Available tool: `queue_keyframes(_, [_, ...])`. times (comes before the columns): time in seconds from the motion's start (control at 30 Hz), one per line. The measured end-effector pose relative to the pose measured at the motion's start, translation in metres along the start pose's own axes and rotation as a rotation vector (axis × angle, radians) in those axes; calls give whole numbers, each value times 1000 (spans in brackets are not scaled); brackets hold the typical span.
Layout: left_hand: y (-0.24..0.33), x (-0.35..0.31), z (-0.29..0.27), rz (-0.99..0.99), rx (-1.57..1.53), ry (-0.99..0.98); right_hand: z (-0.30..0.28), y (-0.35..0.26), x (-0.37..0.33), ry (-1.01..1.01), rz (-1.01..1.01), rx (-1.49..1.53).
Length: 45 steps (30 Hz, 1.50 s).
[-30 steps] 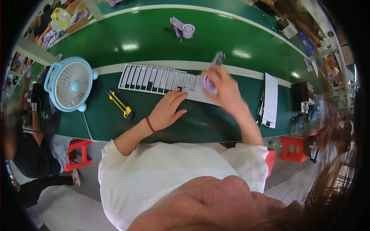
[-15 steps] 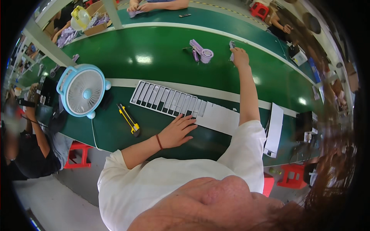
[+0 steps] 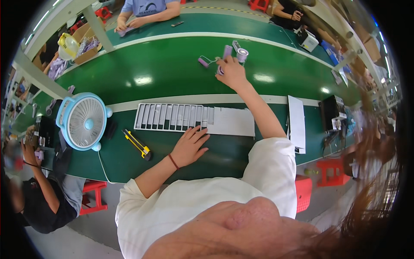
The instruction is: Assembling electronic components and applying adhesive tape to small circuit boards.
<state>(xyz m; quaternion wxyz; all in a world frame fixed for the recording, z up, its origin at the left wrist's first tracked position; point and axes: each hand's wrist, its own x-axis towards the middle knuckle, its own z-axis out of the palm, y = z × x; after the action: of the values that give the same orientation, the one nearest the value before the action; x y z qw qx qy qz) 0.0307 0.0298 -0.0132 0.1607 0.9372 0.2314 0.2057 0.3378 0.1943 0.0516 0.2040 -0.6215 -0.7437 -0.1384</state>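
Note:
My left hand [image 3: 189,146] lies at the near edge of a white slotted tray [image 3: 161,116], fingers spread and holding nothing. A plain white panel [image 3: 235,121] continues the tray's right end. Out on the green surface, my right hand [image 3: 233,74] is bent closed on a purple part with a ring-like end [image 3: 221,69], partly hidden under the fingers. Just beyond it are an upright purple handle [image 3: 227,51] and a round-topped lilac piece [image 3: 242,54]. A purple cylinder [image 3: 203,62] trails a thin wire toward the hand. A small grey-lilac piece [image 3: 236,45] sits behind.
A light-blue fan [image 3: 88,124] stands at left, its cord running to the table edge. Near it lies a yellow-black utility knife [image 3: 138,145]. A folded white sheet [image 3: 296,125] is at right, with a black box [image 3: 333,113] beyond. Other people work around the benches.
My right hand has moved left from the small grey-lilac piece onto the purple parts, and the cylinder now lies apart on its wire. My left hand stays by the tray. The view has shifted.

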Motion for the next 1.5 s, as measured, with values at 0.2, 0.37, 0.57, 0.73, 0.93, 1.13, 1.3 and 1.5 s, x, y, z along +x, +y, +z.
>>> queue_keyframes(0.2, [3, 5, 0, -56, 54, -5, -107, -3, -117, 118, 185, -79])
queue_keyframes(0.37, [-4, 6, 4, -106, 57, -47, -133, -48, -197, 31, 327, -44])
queue_keyframes(0.57, [37, 15, -13, 12, -294, -29, -117, -141, -223, -33, 291, 160])
queue_keyframes(0.73, [43, 2, -15, -185, -449, 16, -123, -158, -222, 11, 128, 627])
queue_keyframes(0.93, [15, -23, -35, -8, -502, -2, -103, -85, -239, -158, 89, 591])
queue_keyframes(1.13, [22, -39, -23, 61, -393, 20, -84, -98, -214, -350, 24, 547])
queue_keyframes(1.3, [21, -47, -19, 51, -356, 111, -65, -96, -198, -450, -72, 383])
queue_keyframes(1.5, [29, -47, -21, -33, -143, 200, -108, -115, -201, -254, 217, 653])
